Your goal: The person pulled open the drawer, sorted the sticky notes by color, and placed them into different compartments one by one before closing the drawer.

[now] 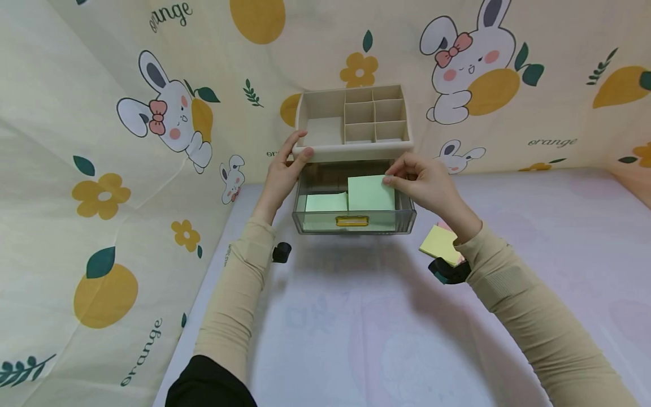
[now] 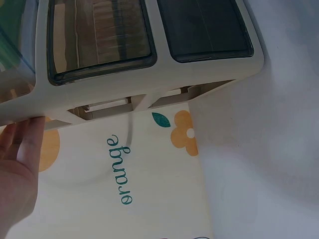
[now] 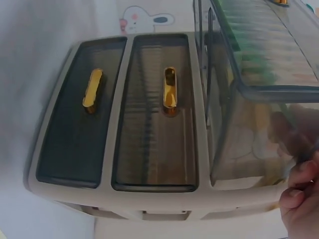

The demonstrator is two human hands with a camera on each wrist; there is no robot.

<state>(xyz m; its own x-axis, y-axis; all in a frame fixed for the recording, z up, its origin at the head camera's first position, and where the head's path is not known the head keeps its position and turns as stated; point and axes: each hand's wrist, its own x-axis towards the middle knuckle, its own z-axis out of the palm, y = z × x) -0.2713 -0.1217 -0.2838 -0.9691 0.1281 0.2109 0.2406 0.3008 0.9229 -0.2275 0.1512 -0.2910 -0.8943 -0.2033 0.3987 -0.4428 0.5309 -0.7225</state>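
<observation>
A white desktop drawer organizer (image 1: 354, 151) stands against the patterned backdrop, its clear top drawer (image 1: 325, 224) pulled out. My left hand (image 1: 281, 176) grips the organizer's upper left corner, thumb at the front edge. In the left wrist view, the fingers of that hand (image 2: 22, 159) lie along its side. Between thumb and fingertips my right hand (image 1: 427, 183) pinches the right edge of a light green sticky note pad (image 1: 371, 192), which sits partly above the drawer front. Another light green pad (image 1: 325, 202) lies on the drawer's left side.
Yellow sticky notes (image 1: 438, 243) lie on the table right of the organizer, with a pink one partly under them. The organizer's top has several compartments (image 1: 359, 113). Two lower drawers with gold handles (image 3: 170, 89) are closed. A patterned cloth (image 1: 127, 198) hangs behind and at the left.
</observation>
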